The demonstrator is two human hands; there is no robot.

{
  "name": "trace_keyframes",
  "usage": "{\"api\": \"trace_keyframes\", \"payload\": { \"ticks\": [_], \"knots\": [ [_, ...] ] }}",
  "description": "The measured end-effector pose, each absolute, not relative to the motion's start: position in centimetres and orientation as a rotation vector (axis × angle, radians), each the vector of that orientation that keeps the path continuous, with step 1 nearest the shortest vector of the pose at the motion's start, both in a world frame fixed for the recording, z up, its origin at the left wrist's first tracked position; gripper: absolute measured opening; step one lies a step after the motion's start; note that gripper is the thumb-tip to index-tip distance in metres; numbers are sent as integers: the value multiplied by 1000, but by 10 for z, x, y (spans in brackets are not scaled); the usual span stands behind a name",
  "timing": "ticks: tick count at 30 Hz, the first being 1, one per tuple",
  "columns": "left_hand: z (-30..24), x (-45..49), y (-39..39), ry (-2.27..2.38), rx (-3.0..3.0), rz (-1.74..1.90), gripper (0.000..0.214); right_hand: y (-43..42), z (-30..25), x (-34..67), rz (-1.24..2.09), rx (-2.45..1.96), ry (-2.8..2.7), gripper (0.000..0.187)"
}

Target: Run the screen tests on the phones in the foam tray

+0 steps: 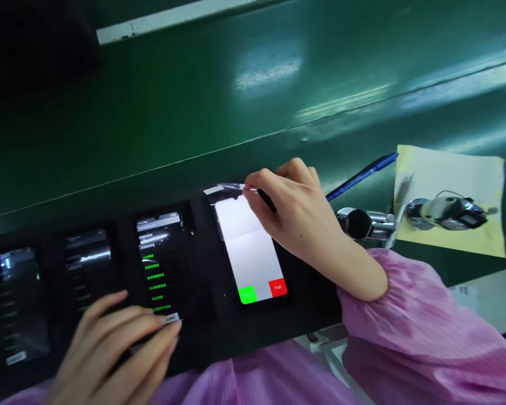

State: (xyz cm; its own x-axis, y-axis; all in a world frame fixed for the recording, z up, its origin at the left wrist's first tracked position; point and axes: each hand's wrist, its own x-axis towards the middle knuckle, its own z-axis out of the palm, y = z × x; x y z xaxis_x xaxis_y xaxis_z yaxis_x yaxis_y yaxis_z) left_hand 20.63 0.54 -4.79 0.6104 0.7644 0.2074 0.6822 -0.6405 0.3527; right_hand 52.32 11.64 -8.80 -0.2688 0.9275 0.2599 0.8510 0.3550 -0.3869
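A phone with a lit white screen lies on the black mat, a green button and a red "Fail" button at its lower end. My right hand is over its top right corner, thumb and forefinger pinching the edge of a thin clear film that sticks out past the phone's top. My left hand is over the lower end of another phone, which shows a list with green lines. Its fingers are stretched out, their tips beside a small white label; whether they touch it I cannot tell.
Two dimmer phones, one at far left and one beside it, lie on the black mat. On the green bench, right, are a blue pen, a yellow paper sheet and shiny metal fixtures.
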Motion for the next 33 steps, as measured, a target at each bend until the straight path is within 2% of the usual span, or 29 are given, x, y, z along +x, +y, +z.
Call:
{"api": "trace_keyframes", "payload": {
  "ticks": [4, 10, 18, 25, 33],
  "knots": [
    [-68, 238, -24, 1136, 2622, 564, 13, 112, -85, 521, 196, -1622, -2166, 15],
    [-87, 265, -29, 1123, 2697, 727, 26, 116, -88, 524, 355, -1577, -2016, 10],
    [-90, 272, -23, 1190, 2739, 665, 31, 117, -93, 524, 520, -1460, -1899, 4],
    [-86, 280, -20, 1197, 2800, 649, 32, 114, -97, 524, 401, -1523, -1930, 6],
    [-93, 285, -21, 1260, 2830, 585, 53, 115, -103, 520, 322, -1572, -1902, 10]
  ]
}}
